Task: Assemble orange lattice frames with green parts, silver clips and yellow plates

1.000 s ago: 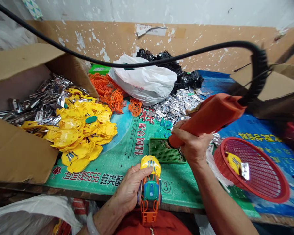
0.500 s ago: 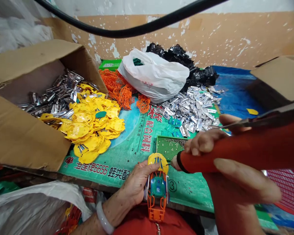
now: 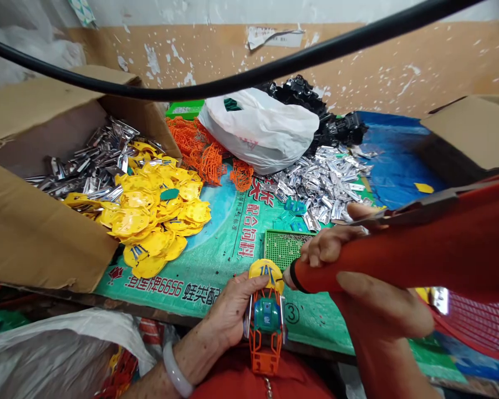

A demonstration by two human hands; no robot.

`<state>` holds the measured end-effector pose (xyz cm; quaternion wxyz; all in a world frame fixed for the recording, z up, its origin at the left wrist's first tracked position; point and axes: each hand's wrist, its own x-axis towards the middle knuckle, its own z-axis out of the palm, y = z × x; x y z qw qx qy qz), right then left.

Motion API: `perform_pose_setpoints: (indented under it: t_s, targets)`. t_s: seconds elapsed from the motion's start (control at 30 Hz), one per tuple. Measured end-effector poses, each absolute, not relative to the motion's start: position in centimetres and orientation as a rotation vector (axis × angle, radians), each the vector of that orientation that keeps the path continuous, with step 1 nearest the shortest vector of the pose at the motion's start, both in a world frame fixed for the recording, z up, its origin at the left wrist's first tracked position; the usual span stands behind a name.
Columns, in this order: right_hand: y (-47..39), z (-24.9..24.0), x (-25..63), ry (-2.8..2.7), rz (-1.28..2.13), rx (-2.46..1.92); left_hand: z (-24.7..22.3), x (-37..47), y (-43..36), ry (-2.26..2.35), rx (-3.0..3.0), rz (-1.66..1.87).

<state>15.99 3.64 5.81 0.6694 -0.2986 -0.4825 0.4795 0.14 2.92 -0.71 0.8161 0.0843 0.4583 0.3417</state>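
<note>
My left hand (image 3: 237, 305) grips a toy car (image 3: 267, 316) with a yellow front, a teal middle and an orange lattice frame. The thumb lies across its yellow part (image 3: 266, 271). In my right hand (image 3: 336, 249) is a red power screwdriver (image 3: 382, 255), lying sideways with a black collar near its nose. Its thin tip meets the right edge of the yellow part, though the exact contact point is hard to make out. A green tray (image 3: 280, 246) of small screws sits just beyond, partly covered by the right hand.
At left, a cardboard box (image 3: 37, 233) spills yellow parts (image 3: 162, 210) and chrome pieces. Behind lie orange frames (image 3: 212, 163), a white bag (image 3: 260, 133), black parts (image 3: 345, 130) and silver pieces (image 3: 324, 183). A black cable (image 3: 216, 86) hangs across; a red basket (image 3: 478, 324) stands right.
The screwdriver and my right hand have shifted left, bringing the tool's nose closer to the yellow part. The cable sags lower, and more of the red basket shows. My left hand keeps its hold.
</note>
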Motion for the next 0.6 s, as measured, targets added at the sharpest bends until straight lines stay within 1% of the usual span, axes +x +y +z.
perform_pose_setpoints:
  t_s: [0.6]
  targets:
    - [3.13,5.91,15.11,-1.078,1.028,-0.702,-0.94,-0.02,2.62,0.942,0.226,0.744]
